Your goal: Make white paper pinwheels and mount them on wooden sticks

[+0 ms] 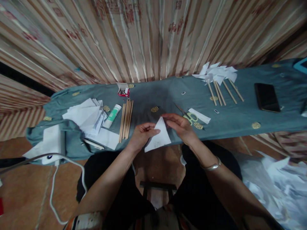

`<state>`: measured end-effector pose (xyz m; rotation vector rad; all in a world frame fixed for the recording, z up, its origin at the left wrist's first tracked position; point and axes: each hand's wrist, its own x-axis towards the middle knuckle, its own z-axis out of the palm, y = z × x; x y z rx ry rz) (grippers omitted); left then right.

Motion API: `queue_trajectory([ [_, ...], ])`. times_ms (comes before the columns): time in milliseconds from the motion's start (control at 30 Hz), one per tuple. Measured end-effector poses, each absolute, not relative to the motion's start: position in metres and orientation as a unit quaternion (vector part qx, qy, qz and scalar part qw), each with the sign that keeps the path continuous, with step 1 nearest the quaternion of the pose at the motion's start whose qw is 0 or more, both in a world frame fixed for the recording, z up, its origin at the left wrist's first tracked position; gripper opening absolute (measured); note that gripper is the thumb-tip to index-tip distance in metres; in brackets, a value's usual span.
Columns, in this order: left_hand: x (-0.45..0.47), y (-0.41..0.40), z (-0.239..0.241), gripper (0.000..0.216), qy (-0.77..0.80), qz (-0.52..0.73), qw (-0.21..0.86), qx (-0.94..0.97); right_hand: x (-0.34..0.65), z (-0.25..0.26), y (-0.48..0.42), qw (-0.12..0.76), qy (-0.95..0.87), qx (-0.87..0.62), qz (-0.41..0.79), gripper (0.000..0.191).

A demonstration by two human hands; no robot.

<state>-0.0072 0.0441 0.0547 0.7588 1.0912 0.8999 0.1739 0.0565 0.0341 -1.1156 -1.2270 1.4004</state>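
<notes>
A white sheet of paper folded into a triangle (160, 137) is held over the front edge of the cloth-covered table. My left hand (142, 135) pinches its left side, thumb on top. My right hand (181, 126) is at the upper tip, its fingers bent against the paper's right edge; whether they grip it is hard to make out. Just beyond the right hand lie scissors (190, 118) with yellow-green handles and a white paper strip (199, 116). Left of the left hand several wooden sticks (126, 119) lie side by side.
A glue stick (113, 116), loose white papers (82, 113), a pen (94, 144) and a small red box (123, 91) are at left. White paper pinwheels (217, 75) on sticks and a black phone (267, 97) lie at right. A white power adapter (53, 142) with cable sits front left.
</notes>
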Motion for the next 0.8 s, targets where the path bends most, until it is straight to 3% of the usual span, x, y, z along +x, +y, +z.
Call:
queue_trajectory([
  [600,-0.009,0.047,0.048,0.027,0.519,0.452,0.621,0.377,0.164,0.034,0.052,0.395,-0.491,-0.463,0.623,0.025],
  [800,-0.009,0.054,0.048,0.030,0.519,0.523,0.604,0.303,0.171,0.040,0.050,0.304,-0.515,-0.430,0.676,0.027],
])
